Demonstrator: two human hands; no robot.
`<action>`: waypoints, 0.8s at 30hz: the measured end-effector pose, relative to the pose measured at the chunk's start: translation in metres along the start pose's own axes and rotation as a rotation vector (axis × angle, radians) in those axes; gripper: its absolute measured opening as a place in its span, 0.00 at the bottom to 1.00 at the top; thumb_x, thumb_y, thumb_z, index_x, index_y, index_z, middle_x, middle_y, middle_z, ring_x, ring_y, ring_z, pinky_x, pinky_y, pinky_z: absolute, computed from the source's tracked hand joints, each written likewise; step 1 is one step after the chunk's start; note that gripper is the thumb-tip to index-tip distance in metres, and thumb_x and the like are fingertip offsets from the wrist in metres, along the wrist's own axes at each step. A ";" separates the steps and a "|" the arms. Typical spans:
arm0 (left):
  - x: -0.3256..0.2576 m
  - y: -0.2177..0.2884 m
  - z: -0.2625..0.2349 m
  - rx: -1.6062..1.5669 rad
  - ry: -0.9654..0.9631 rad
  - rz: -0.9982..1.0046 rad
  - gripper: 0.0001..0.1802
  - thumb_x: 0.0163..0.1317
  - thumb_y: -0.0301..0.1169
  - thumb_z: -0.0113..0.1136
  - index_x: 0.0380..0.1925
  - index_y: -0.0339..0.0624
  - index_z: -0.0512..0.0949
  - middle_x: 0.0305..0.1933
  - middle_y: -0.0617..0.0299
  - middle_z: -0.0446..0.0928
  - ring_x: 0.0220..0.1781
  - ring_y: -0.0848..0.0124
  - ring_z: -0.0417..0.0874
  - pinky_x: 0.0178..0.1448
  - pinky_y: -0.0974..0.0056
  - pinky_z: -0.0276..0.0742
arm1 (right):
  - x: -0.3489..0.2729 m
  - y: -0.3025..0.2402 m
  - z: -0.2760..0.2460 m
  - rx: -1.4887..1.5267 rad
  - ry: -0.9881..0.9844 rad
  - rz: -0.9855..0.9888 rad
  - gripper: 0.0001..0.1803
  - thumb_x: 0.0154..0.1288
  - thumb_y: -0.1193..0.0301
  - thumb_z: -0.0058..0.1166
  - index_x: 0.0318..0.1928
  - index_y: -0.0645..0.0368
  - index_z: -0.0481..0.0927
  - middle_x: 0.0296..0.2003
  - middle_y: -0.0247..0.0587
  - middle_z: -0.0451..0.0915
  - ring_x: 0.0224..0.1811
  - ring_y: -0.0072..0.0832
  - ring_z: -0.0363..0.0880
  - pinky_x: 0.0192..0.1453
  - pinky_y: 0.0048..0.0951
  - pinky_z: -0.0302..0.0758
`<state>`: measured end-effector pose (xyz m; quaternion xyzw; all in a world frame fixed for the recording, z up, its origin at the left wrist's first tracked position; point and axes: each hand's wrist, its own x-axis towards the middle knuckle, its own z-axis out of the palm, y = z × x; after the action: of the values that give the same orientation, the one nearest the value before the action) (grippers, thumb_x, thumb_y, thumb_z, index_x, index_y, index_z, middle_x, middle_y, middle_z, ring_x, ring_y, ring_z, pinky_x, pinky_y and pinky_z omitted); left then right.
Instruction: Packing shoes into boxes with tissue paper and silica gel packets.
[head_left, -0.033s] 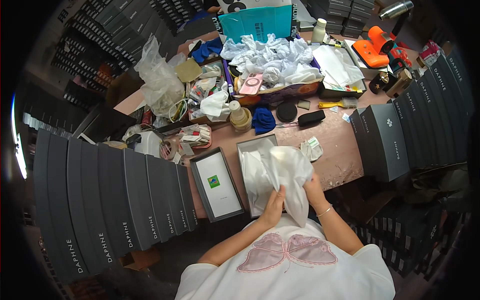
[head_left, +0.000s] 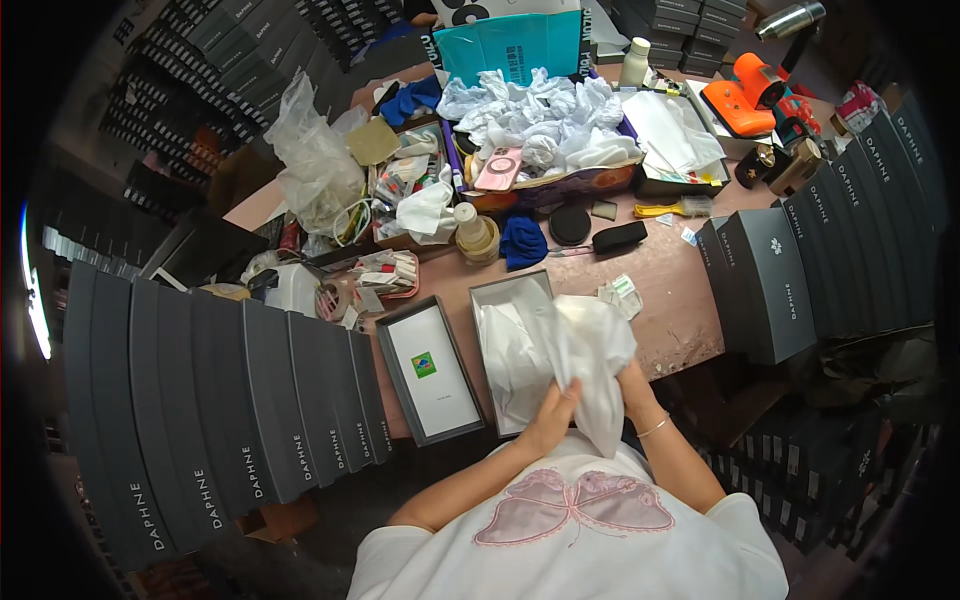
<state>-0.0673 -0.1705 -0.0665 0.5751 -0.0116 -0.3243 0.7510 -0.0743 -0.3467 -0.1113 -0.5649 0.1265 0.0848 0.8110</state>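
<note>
A bundle of white tissue paper (head_left: 590, 345) is between my two hands, above the right side of an open grey shoe box (head_left: 515, 290). My left hand (head_left: 552, 412) grips its near left side, thumb on top. On its right side, my right hand (head_left: 637, 392) is closed, its fingers partly hidden by the paper. A tail of paper hangs down between my wrists. Whatever the paper wraps, if anything, cannot be seen. More white tissue (head_left: 508, 350) lies inside the box. Left of it rests a grey box lid (head_left: 432, 370), white inside with a small green sticker.
Rows of grey shoe boxes stand at left (head_left: 220, 400) and right (head_left: 770, 285). Behind are a tray of crumpled white paper (head_left: 540, 115), a pump bottle (head_left: 477, 235), a blue cloth (head_left: 525, 243), a black pouch (head_left: 620, 237), a yellow-handled brush (head_left: 675, 208) and an orange device (head_left: 742, 105).
The tissue paper bundle has shifted slightly right and tilted in my hands. My right hand's fingers are now more covered by the paper. The boxes stay where they were.
</note>
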 end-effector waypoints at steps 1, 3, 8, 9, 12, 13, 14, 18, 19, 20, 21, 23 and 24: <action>0.004 0.008 0.006 0.274 -0.076 0.152 0.25 0.70 0.48 0.48 0.52 0.36 0.73 0.46 0.59 0.77 0.44 0.75 0.77 0.45 0.69 0.74 | -0.014 -0.007 -0.003 0.325 -0.035 0.142 0.30 0.65 0.58 0.56 0.63 0.59 0.67 0.56 0.43 0.75 0.54 0.32 0.78 0.57 0.35 0.78; 0.021 0.024 -0.001 0.611 -0.298 0.125 0.25 0.70 0.47 0.49 0.50 0.34 0.75 0.42 0.61 0.78 0.37 0.77 0.78 0.38 0.71 0.74 | -0.039 -0.017 -0.011 0.719 0.032 0.318 0.31 0.64 0.58 0.57 0.63 0.59 0.68 0.56 0.43 0.75 0.54 0.32 0.78 0.57 0.35 0.78; 0.129 0.030 -0.091 0.637 0.104 0.066 0.20 0.67 0.37 0.48 0.52 0.34 0.75 0.34 0.54 0.81 0.32 0.70 0.82 0.38 0.63 0.78 | -0.062 -0.019 -0.040 0.689 0.144 0.259 0.31 0.65 0.58 0.57 0.63 0.60 0.68 0.56 0.43 0.76 0.53 0.31 0.79 0.57 0.35 0.78; 0.147 0.020 -0.110 0.871 0.100 0.062 0.21 0.66 0.36 0.46 0.54 0.35 0.74 0.33 0.51 0.81 0.32 0.65 0.83 0.38 0.61 0.78 | -0.065 -0.022 -0.043 0.678 0.148 0.263 0.31 0.65 0.58 0.57 0.63 0.60 0.68 0.56 0.43 0.76 0.53 0.31 0.79 0.57 0.35 0.78; 0.176 0.006 -0.117 1.118 0.035 0.160 0.22 0.67 0.37 0.39 0.56 0.42 0.73 0.41 0.39 0.79 0.42 0.46 0.82 0.47 0.47 0.76 | -0.073 -0.026 -0.048 0.661 0.166 0.278 0.31 0.65 0.58 0.57 0.63 0.60 0.68 0.55 0.43 0.76 0.53 0.31 0.79 0.57 0.35 0.78; 0.180 0.002 -0.117 1.212 -0.008 0.118 0.22 0.68 0.38 0.39 0.57 0.43 0.72 0.41 0.38 0.79 0.43 0.45 0.81 0.48 0.46 0.75 | -0.076 -0.025 -0.048 0.658 0.168 0.283 0.31 0.65 0.58 0.57 0.63 0.60 0.68 0.55 0.43 0.76 0.53 0.31 0.79 0.57 0.35 0.78; 0.179 0.009 -0.107 1.301 -0.059 0.077 0.23 0.68 0.40 0.38 0.57 0.44 0.71 0.41 0.38 0.79 0.45 0.43 0.80 0.50 0.45 0.74 | -0.080 -0.024 -0.051 0.655 0.174 0.283 0.31 0.65 0.58 0.56 0.63 0.60 0.67 0.55 0.43 0.76 0.53 0.31 0.79 0.57 0.35 0.78; 0.156 0.023 -0.094 1.641 -0.197 -0.170 0.24 0.68 0.49 0.45 0.52 0.46 0.76 0.52 0.41 0.76 0.55 0.44 0.76 0.52 0.44 0.73 | -0.080 -0.022 -0.059 0.611 0.126 0.251 0.30 0.66 0.58 0.55 0.64 0.61 0.67 0.55 0.43 0.77 0.53 0.30 0.79 0.56 0.35 0.79; 0.147 0.018 -0.098 1.740 -0.219 -0.230 0.24 0.67 0.50 0.46 0.51 0.47 0.77 0.56 0.42 0.74 0.58 0.44 0.74 0.53 0.44 0.72 | -0.076 -0.030 -0.061 0.557 0.110 0.236 0.31 0.66 0.58 0.55 0.64 0.61 0.66 0.55 0.44 0.76 0.53 0.30 0.79 0.56 0.35 0.79; 0.135 0.028 -0.098 1.783 -0.177 -0.249 0.23 0.64 0.51 0.52 0.46 0.47 0.81 0.67 0.46 0.64 0.69 0.43 0.60 0.63 0.39 0.64 | -0.069 -0.037 -0.062 0.511 0.097 0.210 0.31 0.67 0.58 0.55 0.64 0.61 0.66 0.55 0.44 0.76 0.53 0.30 0.79 0.56 0.35 0.79; 0.125 0.029 -0.105 1.845 -0.079 -0.119 0.22 0.63 0.49 0.54 0.47 0.48 0.81 0.68 0.45 0.62 0.71 0.44 0.56 0.64 0.37 0.59 | -0.059 -0.043 -0.061 0.475 0.078 0.222 0.31 0.67 0.58 0.54 0.64 0.61 0.65 0.55 0.44 0.76 0.53 0.30 0.79 0.56 0.35 0.79; 0.100 0.027 -0.116 1.942 0.122 0.143 0.20 0.60 0.46 0.58 0.48 0.49 0.81 0.70 0.43 0.58 0.75 0.44 0.48 0.68 0.32 0.50 | -0.038 -0.055 -0.057 0.395 0.041 0.252 0.31 0.68 0.58 0.54 0.65 0.62 0.64 0.56 0.44 0.75 0.53 0.31 0.79 0.56 0.35 0.79; 0.096 0.017 -0.122 1.830 0.191 0.274 0.19 0.57 0.41 0.62 0.48 0.50 0.81 0.72 0.45 0.56 0.76 0.45 0.43 0.70 0.29 0.40 | -0.023 -0.050 -0.057 0.362 0.033 0.301 0.33 0.67 0.57 0.54 0.65 0.63 0.63 0.56 0.44 0.74 0.53 0.31 0.78 0.56 0.35 0.79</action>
<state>0.0642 -0.1119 -0.1271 0.9613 -0.2688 -0.0487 0.0347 -0.0885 -0.4172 -0.0782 -0.3864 0.2359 0.1715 0.8750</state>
